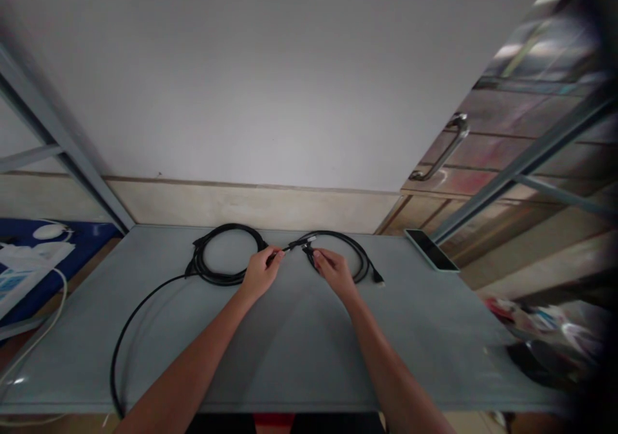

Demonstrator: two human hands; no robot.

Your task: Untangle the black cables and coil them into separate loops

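Note:
A coiled black cable [207,273] lies on the grey table [299,357], left of centre, with one length running down to the table's front edge. My left hand [263,270] is closed in a pinch on a thin black cable part at the coil's right side. A second black cable [357,247] forms a smaller loop right of centre, with a plug at its right end. My right hand [333,270] pinches a dark cable end at this loop's left side. Between the fingertips of both hands, dark cable and a small light-coloured tag show near the back.
A phone [432,250] lies at the table's back right. Metal posts [72,144] rise at both sides, and a wall stands behind. A blue surface [96,231] with a white cord is at the left; a door handle [447,150] shows at the right.

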